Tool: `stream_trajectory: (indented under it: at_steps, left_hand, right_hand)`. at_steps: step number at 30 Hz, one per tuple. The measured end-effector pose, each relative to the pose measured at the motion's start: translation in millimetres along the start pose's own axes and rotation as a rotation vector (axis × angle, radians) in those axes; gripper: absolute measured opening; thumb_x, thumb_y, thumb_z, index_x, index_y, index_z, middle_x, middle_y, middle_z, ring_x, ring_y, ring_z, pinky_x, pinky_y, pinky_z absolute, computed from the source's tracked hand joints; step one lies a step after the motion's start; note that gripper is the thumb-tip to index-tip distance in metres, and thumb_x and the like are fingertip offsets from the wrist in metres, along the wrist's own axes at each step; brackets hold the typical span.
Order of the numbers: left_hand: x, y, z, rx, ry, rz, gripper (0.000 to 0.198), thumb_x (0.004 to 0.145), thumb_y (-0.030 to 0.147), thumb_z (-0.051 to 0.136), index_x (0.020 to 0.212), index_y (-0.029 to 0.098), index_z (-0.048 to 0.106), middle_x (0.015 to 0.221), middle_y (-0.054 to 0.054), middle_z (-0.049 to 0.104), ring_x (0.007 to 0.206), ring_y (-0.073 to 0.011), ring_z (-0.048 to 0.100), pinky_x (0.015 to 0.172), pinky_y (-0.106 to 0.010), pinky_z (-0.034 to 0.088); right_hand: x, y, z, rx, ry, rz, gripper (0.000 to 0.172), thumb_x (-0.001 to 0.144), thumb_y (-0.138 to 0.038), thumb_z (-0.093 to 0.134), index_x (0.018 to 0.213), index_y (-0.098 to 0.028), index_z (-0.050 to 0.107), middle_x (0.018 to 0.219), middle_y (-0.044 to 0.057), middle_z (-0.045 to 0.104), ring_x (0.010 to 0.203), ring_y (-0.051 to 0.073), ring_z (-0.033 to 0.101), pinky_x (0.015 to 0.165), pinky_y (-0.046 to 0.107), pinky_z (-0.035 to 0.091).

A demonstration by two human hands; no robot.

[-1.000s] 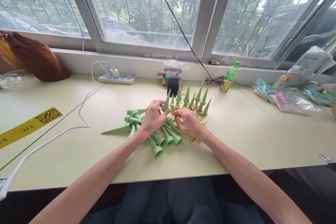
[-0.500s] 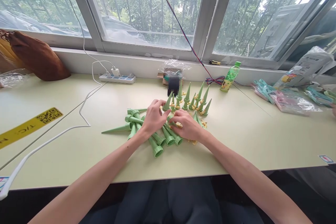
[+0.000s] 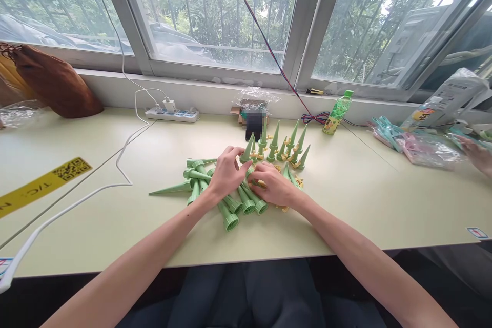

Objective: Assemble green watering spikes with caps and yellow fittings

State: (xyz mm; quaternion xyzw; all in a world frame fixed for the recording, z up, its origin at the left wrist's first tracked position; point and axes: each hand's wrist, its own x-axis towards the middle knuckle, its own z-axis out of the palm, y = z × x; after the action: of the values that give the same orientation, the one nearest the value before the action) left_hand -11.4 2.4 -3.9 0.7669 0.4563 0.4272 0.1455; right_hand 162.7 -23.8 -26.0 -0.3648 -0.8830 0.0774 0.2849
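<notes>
My left hand point(image 3: 227, 171) is closed round the base of a green plastic watering spike point(image 3: 248, 148), whose tip points up. Close to it, my right hand point(image 3: 273, 183) has its fingers curled inward above the pile; what they pinch is hidden. A small yellow valve piece point(image 3: 262, 183) shows by those fingertips. Loose green spikes point(image 3: 229, 219) lie in a heap under and left of my hands. Behind my right hand, several spikes fitted with yellow valves point(image 3: 274, 143) stand upright. More yellow pieces point(image 3: 284, 209) peek out beneath my right wrist.
A drink bottle point(image 3: 337, 114) and a dark phone-like object point(image 3: 253, 125) stand at the back. A power strip point(image 3: 172, 115) feeds a white cable across the left side. At the right, another person's hand point(image 3: 478, 156) is near plastic-bagged items point(image 3: 428, 148).
My two hands stay almost in place, with the spike still in my left hand. At the right edge, the other person's hand has come further into view.
</notes>
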Motion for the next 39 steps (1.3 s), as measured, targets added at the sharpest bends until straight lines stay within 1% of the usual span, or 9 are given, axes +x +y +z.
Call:
stream_trajectory:
  at_steps: [6,9,13,19,24,27,31,37,39]
  left_hand:
    - [0.5,2.2,0.1,-0.027,0.005,-0.037,0.025,0.081,0.033,0.065,0.099,0.017,0.061,0.096,-0.003,0.064,0.054,-0.0102,0.05,0.062,-0.028,0.044]
    - [0.7,3.6,-0.8,-0.027,0.002,-0.094,0.027,0.079,0.036,0.067,0.095,0.016,0.062,0.089,-0.003,0.065,0.053,-0.0103,0.048,0.058,-0.027,0.042]
    - [1.6,3.6,-2.8,-0.113,-0.063,-0.19,0.028,0.08,0.042,0.065,0.09,0.016,0.062,0.072,0.0,0.06,0.049,-0.0095,0.043,0.05,-0.025,0.035]
    - [3.1,8.2,-7.5,-0.188,-0.089,-0.227,0.032,0.079,0.048,0.066,0.079,0.017,0.058,0.065,0.003,0.054,0.044,-0.0067,0.038,0.045,-0.022,0.029]
    - [2.2,10.7,-7.3,-0.248,-0.141,-0.234,0.037,0.077,0.051,0.068,0.082,0.016,0.059,0.074,0.001,0.059,0.042,-0.0048,0.038,0.043,-0.022,0.028]
    - [1.6,11.4,-7.0,-0.275,-0.167,-0.242,0.038,0.077,0.053,0.068,0.084,0.015,0.061,0.068,0.001,0.057,0.043,-0.0058,0.04,0.043,-0.021,0.027]
    - [1.4,13.9,-8.2,-0.293,-0.178,-0.252,0.037,0.078,0.051,0.067,0.088,0.016,0.064,0.065,0.002,0.056,0.044,-0.0066,0.041,0.044,-0.021,0.029]
    - [0.8,16.6,-8.8,-0.335,-0.172,-0.239,0.035,0.077,0.049,0.069,0.088,0.015,0.065,0.083,-0.002,0.064,0.045,-0.0048,0.043,0.044,-0.021,0.031]
    - [0.5,17.5,-8.8,-0.359,-0.182,-0.241,0.034,0.078,0.047,0.068,0.091,0.015,0.065,0.084,-0.002,0.064,0.045,-0.0047,0.043,0.044,-0.021,0.031]
  right_hand:
    - [0.4,-1.4,-2.6,0.101,0.042,0.03,0.007,0.09,-0.015,0.056,0.088,-0.02,0.061,0.087,0.005,0.055,0.085,0.018,0.05,0.079,0.034,0.045]
    - [0.0,-1.7,-4.0,0.159,0.103,0.057,0.007,0.092,-0.019,0.053,0.092,-0.021,0.06,0.092,0.005,0.052,0.086,0.018,0.051,0.077,0.032,0.046]
    - [0.9,-0.5,-5.3,0.202,0.194,0.101,0.008,0.095,-0.021,0.05,0.096,-0.022,0.058,0.095,0.005,0.053,0.087,0.018,0.054,0.079,0.032,0.047]
    - [3.3,1.0,-6.8,0.235,0.305,0.178,0.009,0.096,-0.023,0.047,0.096,-0.02,0.055,0.09,0.003,0.059,0.077,0.016,0.055,0.07,0.029,0.046]
    - [3.8,1.8,-7.8,0.271,0.394,0.244,0.014,0.095,-0.024,0.049,0.106,-0.019,0.056,0.09,0.005,0.063,0.081,0.017,0.06,0.072,0.03,0.049]
    - [4.1,2.8,-8.9,0.249,0.43,0.248,0.02,0.096,-0.023,0.047,0.112,-0.02,0.059,0.099,0.007,0.064,0.087,0.019,0.061,0.076,0.031,0.05]
    - [4.2,3.8,-10.7,0.216,0.445,0.258,0.023,0.097,-0.023,0.045,0.109,-0.02,0.064,0.097,0.008,0.064,0.086,0.019,0.062,0.077,0.033,0.05]
    - [3.9,3.0,-12.6,0.247,0.496,0.283,0.02,0.096,-0.028,0.049,0.104,-0.02,0.066,0.097,0.008,0.066,0.085,0.02,0.062,0.074,0.033,0.052]
    - [3.9,2.1,-13.3,0.273,0.531,0.292,0.019,0.095,-0.029,0.051,0.103,-0.02,0.065,0.096,0.007,0.068,0.086,0.019,0.063,0.073,0.032,0.052]
